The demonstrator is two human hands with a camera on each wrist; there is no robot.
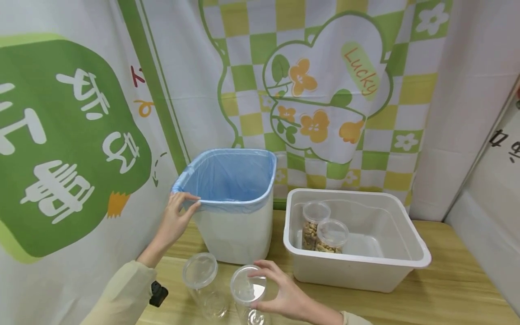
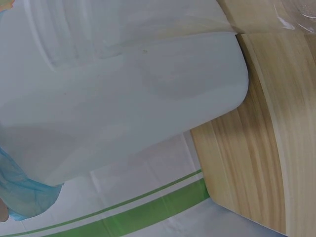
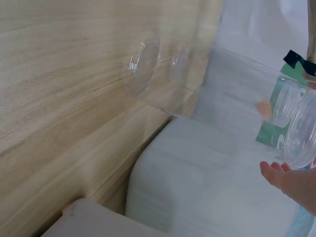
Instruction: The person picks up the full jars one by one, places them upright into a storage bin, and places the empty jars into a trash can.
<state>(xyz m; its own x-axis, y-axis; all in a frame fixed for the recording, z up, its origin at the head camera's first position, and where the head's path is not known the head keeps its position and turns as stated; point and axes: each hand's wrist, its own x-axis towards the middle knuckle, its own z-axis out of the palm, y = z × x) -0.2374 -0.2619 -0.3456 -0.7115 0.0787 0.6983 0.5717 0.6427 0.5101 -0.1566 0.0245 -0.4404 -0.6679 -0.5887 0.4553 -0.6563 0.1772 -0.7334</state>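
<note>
While left hand [image 1: 175, 221] steadies bin [image 1: 237, 225], right hand [image 1: 284, 295] cups jar [image 1: 248, 293].

You have the bin [image 1: 237, 216] as anchor: the tub [image 1: 357, 266] sits to its right (two filled jars [image 1: 325, 232] inside), two empty jars [image 1: 225, 289] in front.

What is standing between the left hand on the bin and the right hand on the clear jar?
In the head view, a second clear lidded jar stands on the table between the left hand on the bin and the right hand on its jar.
</note>
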